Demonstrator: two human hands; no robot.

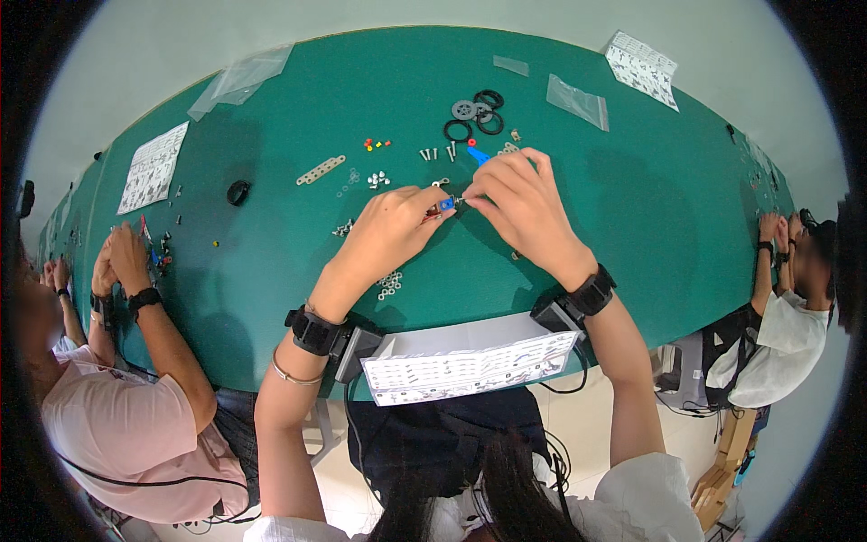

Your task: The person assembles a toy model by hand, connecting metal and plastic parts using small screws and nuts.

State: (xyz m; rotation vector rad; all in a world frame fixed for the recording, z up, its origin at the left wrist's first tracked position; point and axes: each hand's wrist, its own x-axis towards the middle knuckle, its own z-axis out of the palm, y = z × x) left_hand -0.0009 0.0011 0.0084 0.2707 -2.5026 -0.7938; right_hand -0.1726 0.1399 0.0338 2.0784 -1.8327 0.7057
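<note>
My left hand (390,224) is closed in a pinch around a small blue block-shaped part (447,205), with a bit of red beside its fingers. Facing it, my right hand (522,203) has thumb and forefinger pressed together on a thin metal piece (461,200), perhaps a screw, at the blue part's right side. Just beyond the right hand lies a bright blue plastic piece (477,155), partly covered by its fingers. Several silver screws (428,154) stand near it. Close to my left wrist is a pile of nuts (389,285).
Black rubber rings (458,131) and grey wheels (464,110) lie at the far middle. A perforated beige strip (321,170) is left of them. A folded instruction sheet (470,369) hangs at the near table edge. Co-workers sit at both sides; one pair of hands (122,257) works at left.
</note>
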